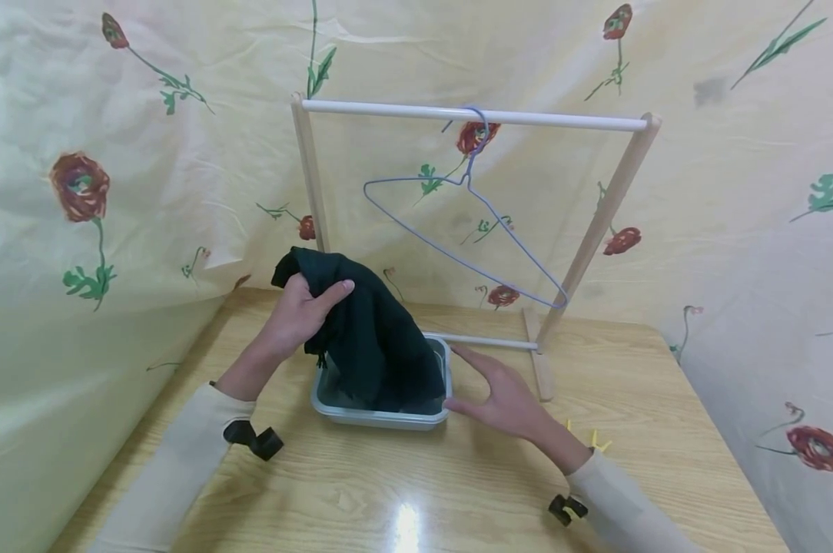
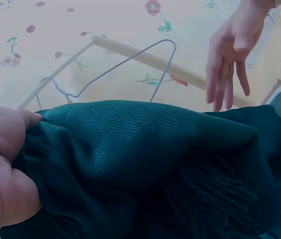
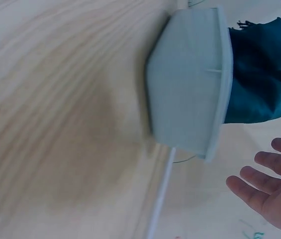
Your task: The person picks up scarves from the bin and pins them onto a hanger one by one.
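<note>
My left hand (image 1: 304, 315) grips one end of a dark green fringed scarf (image 1: 375, 330) and holds it up. The scarf's lower part lies inside a pale grey-blue plastic bin (image 1: 380, 418). In the left wrist view the ribbed cloth (image 2: 130, 134) bunches by the thumb, with fringe (image 2: 220, 194) hanging in its folds. At the bin's right side, my right hand (image 1: 502, 395) has its fingers spread and holds nothing. The right wrist view shows those fingers (image 3: 262, 181) apart from the scarf (image 3: 262, 74), near the bin's side wall (image 3: 185, 79).
Behind the bin stands a wooden rack (image 1: 610, 223) with a white top rail (image 1: 389, 110). A blue wire hanger (image 1: 458, 261) hangs from the rail. Yellow clips (image 1: 599, 440) lie on the wooden table (image 1: 333, 491) by the right forearm. Flowered cloth (image 1: 181, 169) covers the walls.
</note>
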A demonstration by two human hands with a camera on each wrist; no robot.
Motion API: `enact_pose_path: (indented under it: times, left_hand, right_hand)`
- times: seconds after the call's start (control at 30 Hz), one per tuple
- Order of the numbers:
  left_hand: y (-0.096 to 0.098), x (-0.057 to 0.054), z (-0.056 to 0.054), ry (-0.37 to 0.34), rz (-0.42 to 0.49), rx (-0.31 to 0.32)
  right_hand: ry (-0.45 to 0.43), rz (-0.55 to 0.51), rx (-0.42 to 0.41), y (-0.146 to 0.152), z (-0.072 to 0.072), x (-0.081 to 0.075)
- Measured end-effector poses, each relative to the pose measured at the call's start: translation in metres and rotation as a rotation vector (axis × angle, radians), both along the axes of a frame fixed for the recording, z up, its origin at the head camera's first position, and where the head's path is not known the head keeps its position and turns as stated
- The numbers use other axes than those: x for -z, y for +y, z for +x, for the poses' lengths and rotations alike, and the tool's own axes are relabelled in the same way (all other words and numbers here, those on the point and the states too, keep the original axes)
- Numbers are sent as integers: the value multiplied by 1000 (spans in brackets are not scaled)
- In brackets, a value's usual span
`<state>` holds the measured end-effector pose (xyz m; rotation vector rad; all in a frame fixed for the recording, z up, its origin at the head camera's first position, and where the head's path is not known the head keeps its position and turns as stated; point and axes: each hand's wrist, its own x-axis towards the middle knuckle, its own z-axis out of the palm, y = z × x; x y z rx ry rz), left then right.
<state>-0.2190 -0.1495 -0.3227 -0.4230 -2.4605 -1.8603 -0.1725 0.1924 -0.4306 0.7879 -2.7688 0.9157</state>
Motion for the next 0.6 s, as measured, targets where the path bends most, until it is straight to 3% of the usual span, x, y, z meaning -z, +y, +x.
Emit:
enact_pose_path:
  times: [0.6]
  left_hand:
    - [3,-26,2,163,100,1]
  right_hand:
    - [147,-64,-17,9,9,-69]
